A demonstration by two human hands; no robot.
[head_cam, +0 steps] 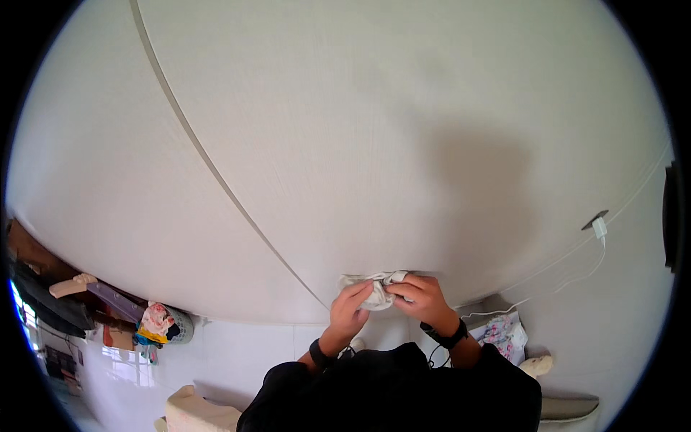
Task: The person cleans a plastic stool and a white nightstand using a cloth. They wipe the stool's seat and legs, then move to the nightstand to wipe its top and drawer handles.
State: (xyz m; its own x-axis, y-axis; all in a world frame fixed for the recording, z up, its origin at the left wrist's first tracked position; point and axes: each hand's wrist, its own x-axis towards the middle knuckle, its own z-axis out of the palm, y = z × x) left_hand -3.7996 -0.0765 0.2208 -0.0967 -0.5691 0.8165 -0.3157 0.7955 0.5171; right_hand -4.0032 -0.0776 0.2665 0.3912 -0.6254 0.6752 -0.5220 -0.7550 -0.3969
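Observation:
A crumpled white cloth (378, 299) is bunched between both hands, low in the picture and in front of a pale wall (324, 162). My left hand (350, 310) grips its left side, thumb and fingers pinched on the fabric. On the right side, my right hand (424, 298) holds a gathered fold with bent fingers. A dark band sits on each wrist. Whether the cloth touches the wall cannot be told.
A basket (183, 324) heaped with clothes stands at the lower left. At right, a white charger (599, 228) with a trailing cable is plugged into a wall socket. A box with flowered fabric (502, 335) stands on the tiled floor (237, 345), near a cream-covered piece of furniture (200, 413).

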